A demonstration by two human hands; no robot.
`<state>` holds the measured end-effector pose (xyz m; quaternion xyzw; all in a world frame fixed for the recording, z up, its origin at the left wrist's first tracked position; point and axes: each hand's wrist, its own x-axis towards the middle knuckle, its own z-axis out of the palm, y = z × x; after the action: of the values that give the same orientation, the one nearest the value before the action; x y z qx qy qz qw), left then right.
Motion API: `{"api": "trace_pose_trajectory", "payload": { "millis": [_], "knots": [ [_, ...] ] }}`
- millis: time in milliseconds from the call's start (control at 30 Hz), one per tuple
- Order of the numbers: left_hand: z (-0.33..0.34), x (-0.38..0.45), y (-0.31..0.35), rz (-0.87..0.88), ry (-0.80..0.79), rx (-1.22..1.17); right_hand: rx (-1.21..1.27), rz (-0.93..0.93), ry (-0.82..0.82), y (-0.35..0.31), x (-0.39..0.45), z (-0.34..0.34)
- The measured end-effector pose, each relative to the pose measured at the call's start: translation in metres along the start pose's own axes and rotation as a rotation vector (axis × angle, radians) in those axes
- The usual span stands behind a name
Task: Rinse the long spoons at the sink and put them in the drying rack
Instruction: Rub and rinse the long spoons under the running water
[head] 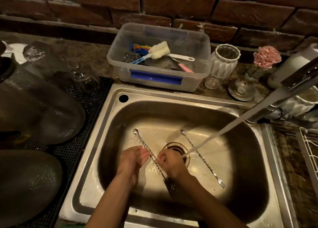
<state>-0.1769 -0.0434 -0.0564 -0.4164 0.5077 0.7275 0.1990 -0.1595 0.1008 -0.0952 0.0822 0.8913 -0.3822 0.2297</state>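
Two long twisted-handle metal spoons are in the steel sink (110, 117). One long spoon (142, 142) runs from its bowl at the upper left down between my hands. My right hand (169, 162) is closed around its shaft beside the drain (176, 149). My left hand (132, 160) is open, fingers extended, just left of that spoon and touching or nearly touching it. The second long spoon (201, 156) lies free on the sink floor to the right, fork end toward me. Water (228, 129) streams from the faucet (302, 74) onto the drain next to my right hand.
A white wire drying rack (309, 145) shows at the right edge. Behind the sink stands a clear plastic tub (197, 62) with sponges and brushes. White jar (224, 61), pink flower (266, 56) and small lids sit at back right. Upturned glasses and dark bowls rest on a black mat (86, 107) at left.
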Motion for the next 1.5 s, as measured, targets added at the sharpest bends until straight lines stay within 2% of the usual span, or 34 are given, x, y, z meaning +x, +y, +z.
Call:
{"api": "trace_pose_trajectory", "payload": {
  "millis": [167, 267, 500, 600, 700, 900, 1333, 1500],
  "knots": [
    [-0.012, 0.003, 0.002, -0.061, -0.021, -0.039, -0.193, 0.071, 0.026, -0.012, 0.011, 0.02],
    [-0.017, 0.005, 0.001, -0.074, -0.017, -0.038, -0.205, 0.099, 0.004, -0.013, 0.014, 0.024],
    [-0.01, 0.002, -0.002, -0.021, -0.027, 0.024, 0.154, 0.13, 0.108, -0.01, 0.003, -0.002],
    [0.007, -0.005, -0.005, -0.001, -0.067, -0.001, 0.317, 0.123, 0.079, -0.011, -0.009, -0.02],
    [0.029, -0.013, -0.01, -0.031, -0.155, -0.08, 0.558, 0.164, 0.042, -0.009, -0.026, -0.036],
    [0.062, -0.029, -0.026, -0.044, -0.376, -0.223, 0.753, 0.138, 0.102, 0.011, -0.057, -0.063],
    [0.089, -0.062, -0.045, 0.02, -0.433, -0.158, 0.789, 0.146, 0.16, 0.029, -0.101, -0.087],
    [0.085, -0.066, -0.049, 0.016, -0.408, -0.218, 0.746, 0.185, 0.185, 0.029, -0.123, -0.088]
  ]
}}
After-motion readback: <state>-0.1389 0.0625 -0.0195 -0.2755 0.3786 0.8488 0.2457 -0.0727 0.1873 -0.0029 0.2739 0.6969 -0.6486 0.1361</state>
